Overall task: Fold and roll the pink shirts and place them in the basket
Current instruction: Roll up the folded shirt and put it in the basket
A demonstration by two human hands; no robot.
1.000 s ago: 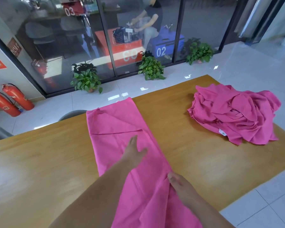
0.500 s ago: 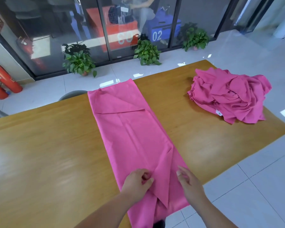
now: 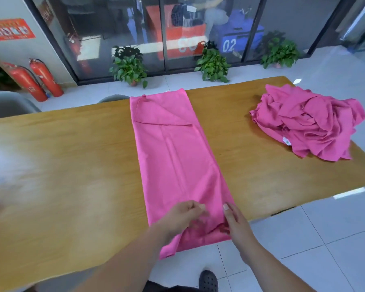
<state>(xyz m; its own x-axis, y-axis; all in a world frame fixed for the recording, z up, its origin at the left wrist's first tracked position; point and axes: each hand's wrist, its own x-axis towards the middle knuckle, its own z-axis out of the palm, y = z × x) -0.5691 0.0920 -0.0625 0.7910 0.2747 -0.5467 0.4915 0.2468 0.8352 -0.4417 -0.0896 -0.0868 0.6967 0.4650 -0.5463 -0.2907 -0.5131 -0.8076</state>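
Head view, left hand (image 3: 182,216) pinching pink shirt (image 3: 175,157), right hand (image 3: 234,221) gripping its edge

The left arm (image 3: 122,256) and right arm (image 3: 268,262) were bare along their whole visible length. At bottom centre sat a black clog (image 3: 208,281) with round holes, beside a strip of dark clothing (image 3: 169,288).

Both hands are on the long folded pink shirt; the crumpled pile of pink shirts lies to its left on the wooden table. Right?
No: in the head view the crumpled pile of pink shirts lies to the right of the long folded pink shirt.
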